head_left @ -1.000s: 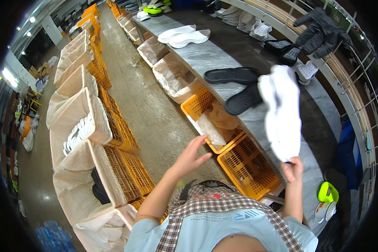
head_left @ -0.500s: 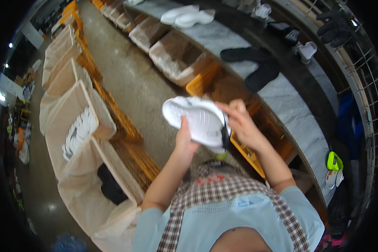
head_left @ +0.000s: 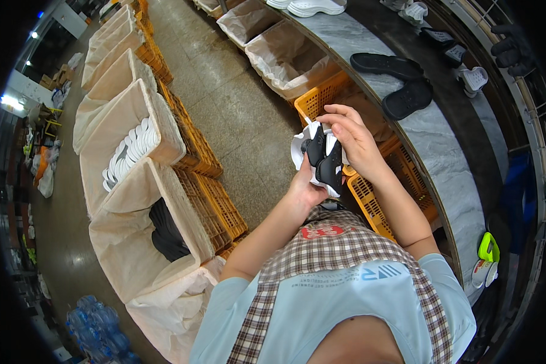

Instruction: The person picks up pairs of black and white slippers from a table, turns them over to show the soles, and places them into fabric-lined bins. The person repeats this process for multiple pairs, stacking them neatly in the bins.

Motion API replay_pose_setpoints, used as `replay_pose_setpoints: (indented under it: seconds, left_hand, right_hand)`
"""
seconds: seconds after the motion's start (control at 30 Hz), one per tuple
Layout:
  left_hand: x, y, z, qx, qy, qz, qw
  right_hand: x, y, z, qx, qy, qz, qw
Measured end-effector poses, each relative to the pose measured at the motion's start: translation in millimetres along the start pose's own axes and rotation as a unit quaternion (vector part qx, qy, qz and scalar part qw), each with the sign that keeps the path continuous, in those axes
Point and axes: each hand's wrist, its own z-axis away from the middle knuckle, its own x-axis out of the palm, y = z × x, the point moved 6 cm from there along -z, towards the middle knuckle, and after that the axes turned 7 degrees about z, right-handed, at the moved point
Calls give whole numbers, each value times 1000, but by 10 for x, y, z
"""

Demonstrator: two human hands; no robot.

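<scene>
White shoes [head_left: 298, 148] with black parts are held over the aisle in front of my apron; the black parts [head_left: 329, 167] face up toward me, side by side. My left hand [head_left: 307, 187] is closed around the lower left side, its thumb pressed against a black part. At the upper right edge, my right hand [head_left: 357, 141] has its fingers stretched out and slightly apart, the tips touching or very near the white rim. Whether this is one shoe or a pair I cannot tell for certain.
Left, cloth-lined bins stand on orange crates [head_left: 194, 158]; one holds white shoe parts [head_left: 129, 153], another black ones [head_left: 165, 230]. Right, a grey marbled bench [head_left: 434, 164] carries black shoes [head_left: 406, 98] and a bright green piece [head_left: 488, 247]. Beside it runs a dark belt. Below sit lined bins [head_left: 291, 57].
The shoes have turned from their white side to show the black parts. My left hand has shifted its hold, and my right hand's fingers have moved to the upper edge.
</scene>
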Motion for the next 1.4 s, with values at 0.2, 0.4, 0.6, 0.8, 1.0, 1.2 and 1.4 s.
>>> replay_pose_setpoints:
  seconds: [0.2, 0.4, 0.6, 0.8, 1.0, 1.2, 1.4]
  left_hand:
    - [29, -12, 2, 12, 27, 5, 1000]
    - [363, 460, 2, 172, 22, -89, 981]
    - [700, 787, 8, 238, -101, -150, 954]
    - [759, 834, -20, 230, -141, -210, 940]
    - [792, 884, -9, 260, -140, -221, 929]
    - [939, 899, 119, 284, -114, -286, 908]
    - [969, 930, 178, 294, -85, -324, 895]
  right_hand:
    - [-63, -18, 64, 0, -14, -16, 1000]
    - [-145, 266, 216, 232, 44, -265, 935]
    - [6, 144, 284, 240, -44, -361, 900]
    - [31, 58, 290, 209, -31, -326, 922]
    - [-16, 30, 266, 156, -45, -236, 958]
    - [-26, 81, 229, 137, -91, -85, 983]
    - [19, 169, 262, 129, -108, -62, 984]
